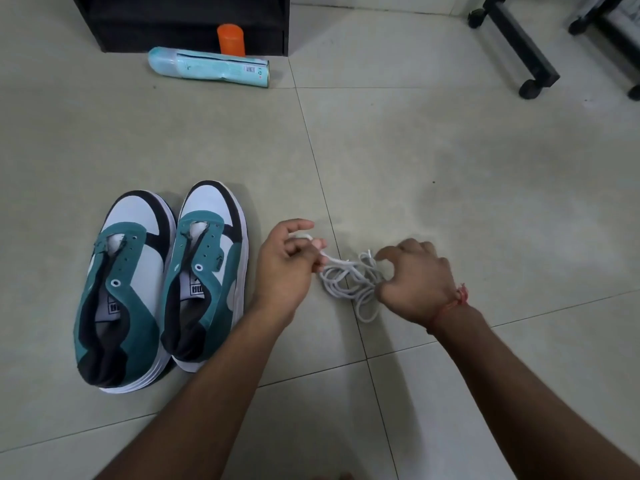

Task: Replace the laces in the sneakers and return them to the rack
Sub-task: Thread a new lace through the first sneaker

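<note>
Two teal, white and black sneakers stand side by side on the tiled floor, toes pointing away: the left sneaker (119, 289) and the right sneaker (206, 271). Both have bare eyelets with no laces. A tangled bundle of white laces (349, 280) lies on the floor to their right. My left hand (285, 268) pinches one strand of the bundle between its curled fingers. My right hand (415, 282) grips the other side of the tangle; a red thread is tied round that wrist.
A black rack (183, 19) stands at the back left. In front of it lie a pale blue spray can (207, 67) on its side and an orange cap (231, 39). Black wheeled furniture legs (519, 46) occupy the back right.
</note>
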